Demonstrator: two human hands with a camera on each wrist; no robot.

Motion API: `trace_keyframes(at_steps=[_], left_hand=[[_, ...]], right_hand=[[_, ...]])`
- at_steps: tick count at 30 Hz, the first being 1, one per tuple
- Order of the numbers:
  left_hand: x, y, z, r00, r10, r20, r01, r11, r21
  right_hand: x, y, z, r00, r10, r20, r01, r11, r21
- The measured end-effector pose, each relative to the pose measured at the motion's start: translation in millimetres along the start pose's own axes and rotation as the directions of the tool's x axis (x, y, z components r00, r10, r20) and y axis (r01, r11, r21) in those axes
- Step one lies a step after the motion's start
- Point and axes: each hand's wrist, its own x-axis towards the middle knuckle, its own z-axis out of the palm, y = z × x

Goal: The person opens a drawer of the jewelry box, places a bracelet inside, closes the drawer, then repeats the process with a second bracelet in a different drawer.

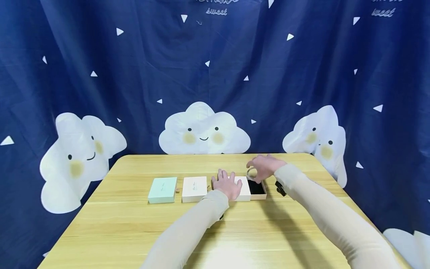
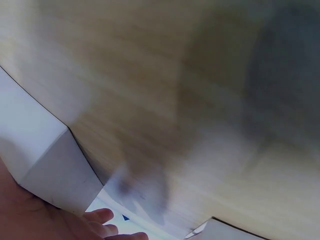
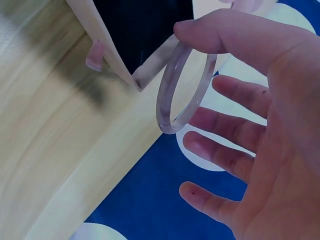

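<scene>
My right hand (image 1: pixel 264 166) pinches a pale, translucent bangle (image 3: pixel 167 95) between its thumb and a finger, while the other fingers stay spread. The bangle hangs upright by the edge of a pulled-out drawer (image 1: pixel 257 188), which has a black lining and a pink ribbon tab (image 3: pixel 95 55). This drawer sticks out to the right of a white box (image 1: pixel 243 189). Spread fingers of my left hand (image 1: pixel 227 185) rest on the left part of that box. In the left wrist view, the hand lies against a white box's side at the lower left.
To the left stand a second white box (image 1: pixel 194 188) and a mint-green box (image 1: pixel 162 189), both closed, with small tabs on their right sides. All the boxes form a row on the wooden table (image 1: pixel 134 231). A dark blue curtain (image 1: pixel 208 86) with printed clouds hangs behind.
</scene>
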Motion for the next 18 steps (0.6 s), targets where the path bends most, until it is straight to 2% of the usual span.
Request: trace_keyframes(at_steps=[9, 18], left_hand=[[0.2, 0.3, 0.9, 1.0, -0.004, 0.001, 0.004, 1.0, -0.001], [-1.0, 0.1, 0.5, 1.0, -0.003, -0.009, 0.002, 1.0, -0.019]], right_hand=[[-10.6, 1.1, 3.3, 1.0, 0.008, 0.026, -0.008, 1.0, -0.004], [-16.4, 1.8, 7.1, 1.0, -0.017, 0.021, 0.018, 0.999, -0.034]])
